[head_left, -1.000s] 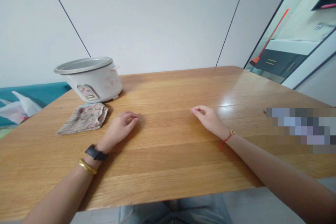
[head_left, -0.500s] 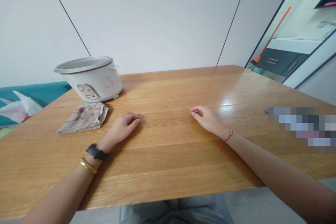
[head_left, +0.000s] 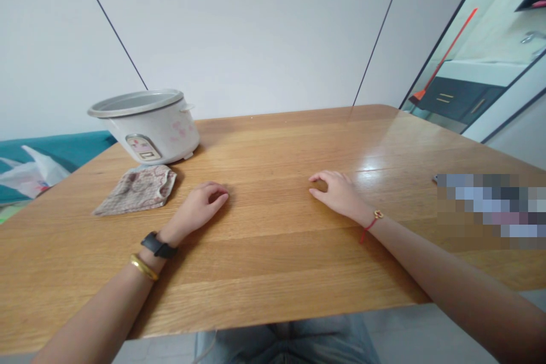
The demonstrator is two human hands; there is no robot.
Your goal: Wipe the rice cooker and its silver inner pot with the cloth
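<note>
Both hands rest on a wooden table (head_left: 273, 273). My left hand (head_left: 197, 208) lies with its fingers loosely curled and holds nothing; a black watch and a gold bangle are on that wrist. A folded patterned cloth (head_left: 139, 188) lies just to its left. Behind the cloth stands a white rice cooker (head_left: 147, 126) without a lid. My right hand (head_left: 336, 193) lies near the table's middle, fingers curled lightly with thumb apart, nothing in it, a red string bracelet on the wrist.
A blurred-out object (head_left: 490, 207) lies at the table's right edge. A white plastic bag (head_left: 29, 176) sits on a teal surface at far left. A white wall stands behind the table. At the right is a doorway with a red-handled broom (head_left: 443, 56).
My right hand's thumb and forefinger have parted slightly from a pinch. The left hand has barely moved. The view has shifted a little.
</note>
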